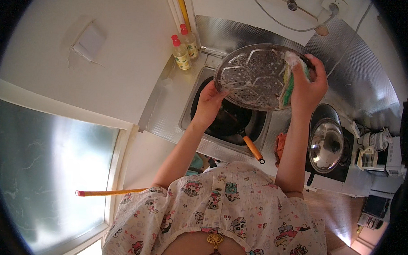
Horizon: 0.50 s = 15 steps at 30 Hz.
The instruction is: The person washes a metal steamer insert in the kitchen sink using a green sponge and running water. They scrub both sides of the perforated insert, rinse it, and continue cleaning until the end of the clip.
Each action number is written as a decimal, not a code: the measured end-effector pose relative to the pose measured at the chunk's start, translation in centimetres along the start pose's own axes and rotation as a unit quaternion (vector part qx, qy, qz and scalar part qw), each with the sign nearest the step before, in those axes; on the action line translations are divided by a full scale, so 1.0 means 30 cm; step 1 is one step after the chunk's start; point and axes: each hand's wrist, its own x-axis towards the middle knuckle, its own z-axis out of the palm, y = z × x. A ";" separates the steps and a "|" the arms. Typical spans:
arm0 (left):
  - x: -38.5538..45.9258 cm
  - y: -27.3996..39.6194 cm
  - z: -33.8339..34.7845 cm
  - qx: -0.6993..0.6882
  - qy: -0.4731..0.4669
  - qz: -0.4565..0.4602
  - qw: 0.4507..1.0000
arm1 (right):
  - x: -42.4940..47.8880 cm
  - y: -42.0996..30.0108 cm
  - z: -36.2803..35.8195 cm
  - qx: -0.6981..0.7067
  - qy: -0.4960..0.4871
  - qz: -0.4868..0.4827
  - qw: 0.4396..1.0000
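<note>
A round perforated metal steamer rack (256, 75) is held up, tilted, above the sink (225, 146). My left hand (210, 102) grips its lower left rim. In my right hand (308, 84) is a scouring sponge (288, 85), green and yellow, pressed against the rack's right side. White foam covers part of my right thumb, and small bubbles or drops dot the rack. Below, a dark wok (224, 123) lies in the sink, its wooden handle (252, 148) sticking out over the front edge. The rack hides part of the wok and sink.
Two pump bottles (182, 57) with red tops stand left of the sink. On the right, a shiny domed lid (325, 145) sits on a pan over the stove (347, 159). A red cloth (280, 145) lies between sink and stove. A grey cable (301, 29) hangs along the wall.
</note>
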 end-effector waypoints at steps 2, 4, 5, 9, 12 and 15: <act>0.003 -0.002 -0.002 -0.018 0.010 -0.003 1.000 | -0.002 -0.011 0.002 -0.001 0.001 0.000 1.000; 0.004 -0.008 -0.007 -0.019 0.023 -0.009 0.999 | -0.010 -0.032 0.008 -0.004 -0.002 -0.011 1.000; 0.006 -0.009 -0.003 -0.008 0.035 0.003 0.999 | -0.014 -0.040 0.014 -0.005 -0.004 -0.016 1.000; 0.010 -0.023 0.030 0.048 0.082 0.035 0.995 | -0.022 -0.054 0.027 0.007 -0.010 -0.014 1.000; 0.009 -0.035 0.031 0.098 0.121 0.038 0.987 | -0.033 -0.056 0.035 0.014 -0.014 -0.008 1.000; 0.012 -0.041 0.038 0.186 0.154 0.072 0.968 | -0.044 -0.053 0.046 0.002 -0.014 -0.015 1.000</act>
